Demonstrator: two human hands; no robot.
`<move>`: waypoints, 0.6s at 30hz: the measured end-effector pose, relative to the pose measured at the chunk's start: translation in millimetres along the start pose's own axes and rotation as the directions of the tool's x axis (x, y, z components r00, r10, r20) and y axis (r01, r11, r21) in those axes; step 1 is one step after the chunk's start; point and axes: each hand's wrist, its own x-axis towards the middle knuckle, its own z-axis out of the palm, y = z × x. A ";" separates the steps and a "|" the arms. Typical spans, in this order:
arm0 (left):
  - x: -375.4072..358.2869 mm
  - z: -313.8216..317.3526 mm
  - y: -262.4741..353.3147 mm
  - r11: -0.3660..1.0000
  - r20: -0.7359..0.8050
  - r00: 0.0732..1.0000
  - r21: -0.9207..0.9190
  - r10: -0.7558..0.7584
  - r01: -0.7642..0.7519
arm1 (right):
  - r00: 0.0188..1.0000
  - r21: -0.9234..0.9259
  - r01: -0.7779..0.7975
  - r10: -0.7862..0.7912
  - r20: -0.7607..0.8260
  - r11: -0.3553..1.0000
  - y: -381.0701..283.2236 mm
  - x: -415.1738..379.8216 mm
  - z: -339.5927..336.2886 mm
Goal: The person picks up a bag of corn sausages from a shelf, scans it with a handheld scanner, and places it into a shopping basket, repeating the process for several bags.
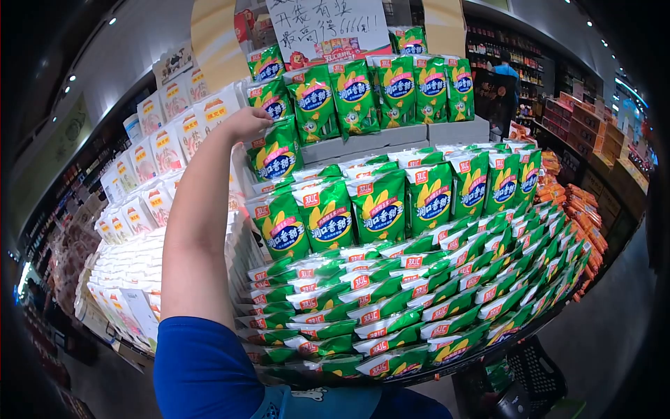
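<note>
My left hand reaches up and forward to the left end of the display. Its fingers are closed on the top edge of a green snack packet, which stands upright with a yellow corn picture and a blue oval label. Just behind it is another packet of the same kind. A row of upright green packets lines the raised grey step to the right of the hand. Below, a second row of standing packets sits above many flat-stacked ones. My right hand is out of view.
White packets fill the left side of the display. Orange-wrapped packs are stacked at the right. A handwritten sign stands on top. A black basket is low at the right. A person in blue is in the distance.
</note>
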 end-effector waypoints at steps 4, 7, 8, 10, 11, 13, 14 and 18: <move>-3.8 -1.2 11.1 0.997 0.020 0.998 -0.052 -0.063 0.064 | 1.000 -0.018 0.028 -0.028 0.003 0.999 -2.0 -1.6 -0.1; -8.2 -3.3 19.3 0.994 0.063 0.993 -0.040 -0.103 0.105 | 1.000 -0.021 0.025 -0.025 0.005 0.999 -1.8 -2.4 0.1; -8.7 -4.4 21.5 0.987 0.086 0.986 -0.060 -0.141 0.147 | 1.000 -0.021 0.022 -0.022 0.003 1.000 -1.0 -2.7 -0.1; -10.6 -5.2 24.2 0.988 0.117 0.985 -0.079 -0.123 0.133 | 1.000 -0.025 0.003 -0.004 -0.026 1.000 -2.8 -4.5 1.9; -13.7 -4.8 23.8 0.994 0.124 0.990 -0.079 -0.067 0.078 | 0.999 -0.030 -0.014 0.012 -0.053 0.999 -8.4 -6.2 5.2; -14.4 -4.6 18.1 0.997 0.131 0.991 -0.077 0.017 -0.007 | 0.997 -0.059 -0.010 0.005 -0.075 0.998 -7.5 -7.2 4.5; -12.6 -2.6 12.5 0.997 0.132 0.990 -0.072 0.046 -0.037 | 0.997 -0.083 0.010 -0.016 -0.071 0.997 -1.1 -7.3 0.2; -6.7 2.8 2.5 0.994 0.116 0.991 -0.096 0.071 -0.060 | 0.998 -0.047 0.024 -0.027 -0.055 0.999 0.7 -5.1 2.2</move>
